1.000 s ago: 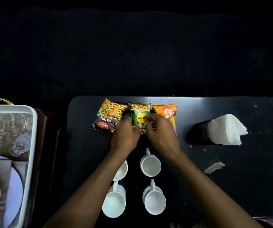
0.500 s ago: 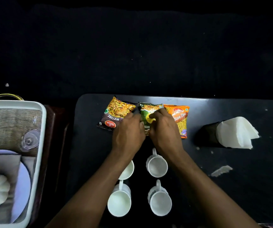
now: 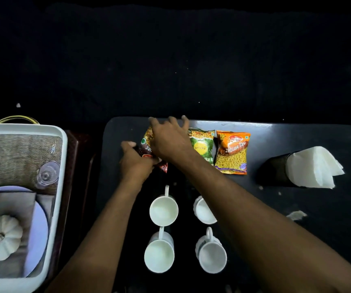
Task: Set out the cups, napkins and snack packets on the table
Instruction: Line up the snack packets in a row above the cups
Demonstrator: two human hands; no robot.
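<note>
Three snack packets lie in a row at the far edge of the black table [image 3: 297, 134]: a brown mixture packet [image 3: 146, 145], a green packet [image 3: 202, 146] and an orange packet [image 3: 231, 153]. My left hand [image 3: 135, 162] grips the mixture packet's near left corner. My right hand [image 3: 168, 139] lies across that packet with fingers spread over its far edge, hiding most of it. Several white cups stand nearer me in two rows, among them one [image 3: 163, 210] just below my hands and one [image 3: 212, 256] under my right forearm. White napkins [image 3: 314, 166] stick out of a black holder [image 3: 274, 170] at the right.
A white tray [image 3: 63, 166] beside the table's left edge holds a woven mat, a clear glass [image 3: 47, 174], a plate [image 3: 40, 229] and a small white pumpkin [image 3: 1, 237]. A scrap of white paper [image 3: 296, 214] lies on the table at the right.
Both hands have left the green packet and shifted left onto the mixture packet. The green and orange packets now lie uncovered and straight, side by side.
</note>
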